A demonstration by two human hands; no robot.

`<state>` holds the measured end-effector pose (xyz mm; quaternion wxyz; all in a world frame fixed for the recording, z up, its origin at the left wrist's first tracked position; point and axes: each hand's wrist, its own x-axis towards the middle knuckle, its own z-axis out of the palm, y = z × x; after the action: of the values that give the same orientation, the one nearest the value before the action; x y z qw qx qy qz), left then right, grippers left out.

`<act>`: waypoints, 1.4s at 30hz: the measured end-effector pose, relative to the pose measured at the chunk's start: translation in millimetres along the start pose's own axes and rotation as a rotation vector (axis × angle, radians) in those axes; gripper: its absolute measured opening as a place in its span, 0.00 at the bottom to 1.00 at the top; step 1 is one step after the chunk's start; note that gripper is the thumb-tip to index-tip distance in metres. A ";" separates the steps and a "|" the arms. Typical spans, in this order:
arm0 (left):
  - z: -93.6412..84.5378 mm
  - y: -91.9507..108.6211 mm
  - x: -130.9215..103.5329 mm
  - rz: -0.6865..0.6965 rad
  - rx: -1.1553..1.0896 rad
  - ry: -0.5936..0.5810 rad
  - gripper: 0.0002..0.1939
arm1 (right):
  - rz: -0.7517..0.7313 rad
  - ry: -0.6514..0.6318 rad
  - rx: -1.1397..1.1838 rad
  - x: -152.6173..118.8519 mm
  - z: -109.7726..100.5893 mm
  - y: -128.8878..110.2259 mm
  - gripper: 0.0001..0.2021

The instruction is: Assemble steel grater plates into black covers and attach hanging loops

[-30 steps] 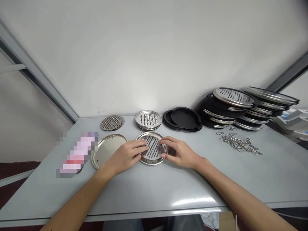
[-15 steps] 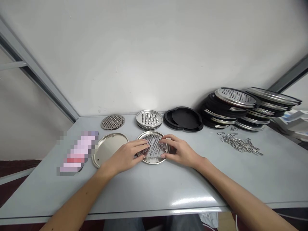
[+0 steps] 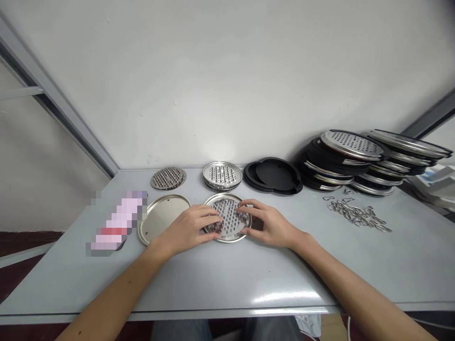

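Observation:
A round perforated grater disc (image 3: 229, 218) lies inside a shiny metal ring tray (image 3: 227, 240) near the middle of the table. My left hand (image 3: 194, 227) has its fingertips on the disc's left edge. From the other side, my right hand (image 3: 268, 222) touches the disc's right edge with thumb and fingers. Both hands are curved around the disc, which sits flat or nearly so. Left of it is a plain round metal plate (image 3: 161, 215) with small holes, partly behind my left hand.
At the back are loose perforated discs (image 3: 167, 178), stacked rimmed graters (image 3: 222, 175) and black round holders (image 3: 273, 175). Tall stacks of graters (image 3: 351, 144) and a pile of metal clips (image 3: 355, 213) are on the right. A blurred pink item (image 3: 119, 222) lies left.
The disc now looks flatter and more centred in the ring tray. My fingers have shifted slightly along its edges. The whole view has moved a little.

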<state>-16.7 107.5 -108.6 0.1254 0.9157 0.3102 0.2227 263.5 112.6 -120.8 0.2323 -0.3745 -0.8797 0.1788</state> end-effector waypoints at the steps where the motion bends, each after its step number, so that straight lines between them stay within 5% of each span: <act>1: 0.3 0.2 0.0 -0.002 0.001 0.000 0.17 | -0.002 -0.002 -0.001 0.0 -0.5 -0.1 0.23; 18: 1.1 4.7 0.3 -0.031 0.020 -0.023 0.16 | -0.025 -0.001 -0.047 -1.1 0.7 0.8 0.27; 25: -9.7 2.7 -1.6 -0.013 0.003 -0.037 0.24 | 0.008 0.035 0.026 -0.6 0.2 -0.7 0.30; 34: -26.0 -1.3 -2.4 -0.086 0.132 -0.044 0.23 | 0.138 0.212 0.013 1.7 1.9 4.6 0.17; 37: -25.5 -1.8 -2.1 -0.077 0.130 -0.045 0.20 | 0.038 0.236 -0.041 4.1 2.5 0.8 0.16; 42: -22.5 -1.8 -2.6 -0.064 0.113 -0.084 0.16 | -0.183 0.010 -0.043 7.6 5.0 -15.7 0.19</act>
<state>-30.5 109.3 -90.6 0.0936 0.9195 0.3456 0.1620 247.1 107.2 -115.1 0.2441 -0.2984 -0.9127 0.1358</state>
